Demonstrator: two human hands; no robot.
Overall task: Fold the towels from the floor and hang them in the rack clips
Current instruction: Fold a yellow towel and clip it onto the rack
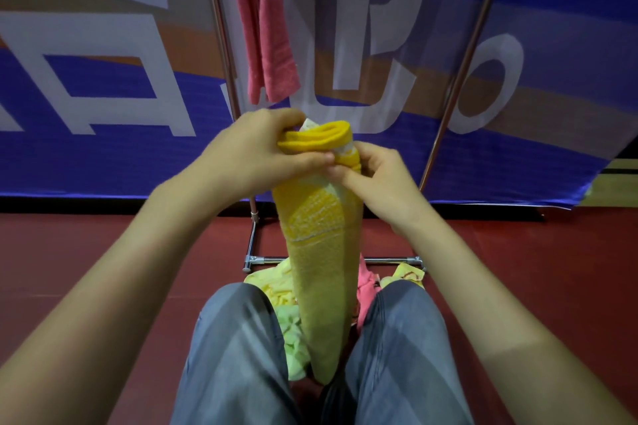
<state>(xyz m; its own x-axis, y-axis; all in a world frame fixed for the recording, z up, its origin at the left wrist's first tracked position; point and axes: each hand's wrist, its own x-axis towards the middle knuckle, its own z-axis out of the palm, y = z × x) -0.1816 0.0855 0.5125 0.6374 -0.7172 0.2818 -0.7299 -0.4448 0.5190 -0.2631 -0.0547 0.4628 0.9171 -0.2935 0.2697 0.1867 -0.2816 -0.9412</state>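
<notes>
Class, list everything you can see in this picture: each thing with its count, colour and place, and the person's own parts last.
yellow towel: one, yellow and white, folded, held up in both hands
pink towel: one, hanging on the rack
floor towels: several, yellow, green, pink, heaped by the rack base
rack: one, metal, ahead
banner: one, blue, white, orange, behind the rack
floor: red
legs: two, grey trousers
left hand: grips towel top
right hand: grips towel top

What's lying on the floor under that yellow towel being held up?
Under the yellow towel lie a pale yellow towel, a light green one and a pink one. The towel and legs cover the rest.
</notes>
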